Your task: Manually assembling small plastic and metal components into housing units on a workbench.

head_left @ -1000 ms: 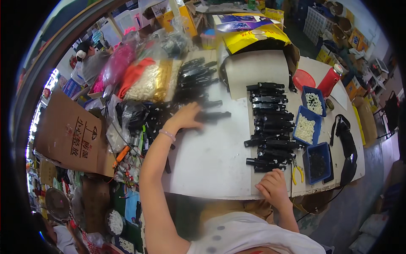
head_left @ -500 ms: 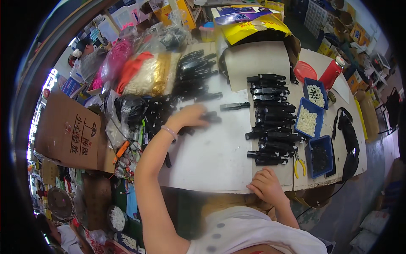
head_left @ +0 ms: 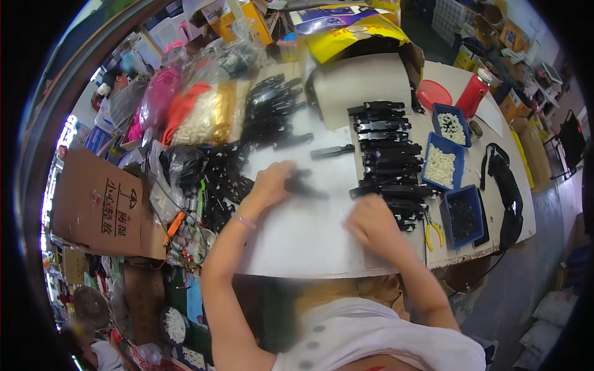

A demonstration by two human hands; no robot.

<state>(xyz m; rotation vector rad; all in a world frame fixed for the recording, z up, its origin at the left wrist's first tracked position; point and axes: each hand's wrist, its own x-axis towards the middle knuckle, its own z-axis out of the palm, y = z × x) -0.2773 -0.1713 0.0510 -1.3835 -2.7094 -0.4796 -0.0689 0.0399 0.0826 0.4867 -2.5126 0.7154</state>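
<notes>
Holding a blurred black part (head_left: 305, 186), the left hand (head_left: 275, 184) curls over the counter (head_left: 297, 247); right hand (head_left: 372, 226) loosely curled, contents unclear!

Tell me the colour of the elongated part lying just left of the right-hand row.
The elongated part is black; it shows best in the head view.

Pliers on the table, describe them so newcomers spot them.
Find the worktable, then the column of black parts beside three blue trays. Between its near end and the nearest tray lie the pliers, whose yellow handles set them apart from the black parts and blue trays.
</notes>
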